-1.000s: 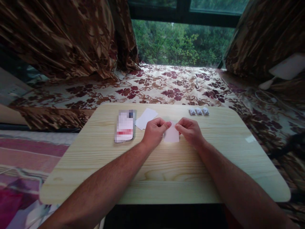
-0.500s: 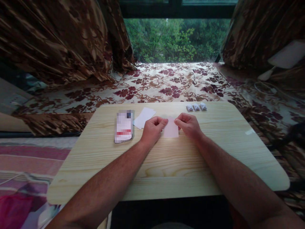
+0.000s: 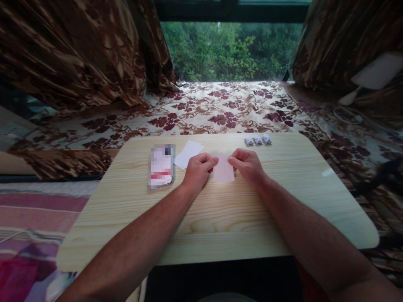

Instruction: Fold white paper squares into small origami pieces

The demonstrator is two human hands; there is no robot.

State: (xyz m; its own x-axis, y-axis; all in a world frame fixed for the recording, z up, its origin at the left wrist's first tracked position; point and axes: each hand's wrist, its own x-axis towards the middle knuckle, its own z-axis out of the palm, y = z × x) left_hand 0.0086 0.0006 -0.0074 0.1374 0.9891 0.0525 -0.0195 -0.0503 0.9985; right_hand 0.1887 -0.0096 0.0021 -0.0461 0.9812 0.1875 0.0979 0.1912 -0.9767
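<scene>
A person's left hand (image 3: 201,168) and right hand (image 3: 247,166) are pinching a smooth, pale paper sheet (image 3: 223,172) between them over a wood-grained table (image 3: 220,226), its shaping apparently barely begun; three faceted, pointed pieces (image 3: 258,141) are sitting seemingly finished beyond, while loose sheets (image 3: 189,153) are lying flat leftward.

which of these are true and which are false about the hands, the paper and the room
1. The left hand and right hand pinch the same sheet of paper. True.
2. Four folded pieces stand in a row. False: there are three folded pieces.
3. A pixelated item lies left of the loose sheets. True.
4. The curtains cover the whole window. False: greenery shows between the curtains.
5. The table has a wood-grain top. True.
</scene>
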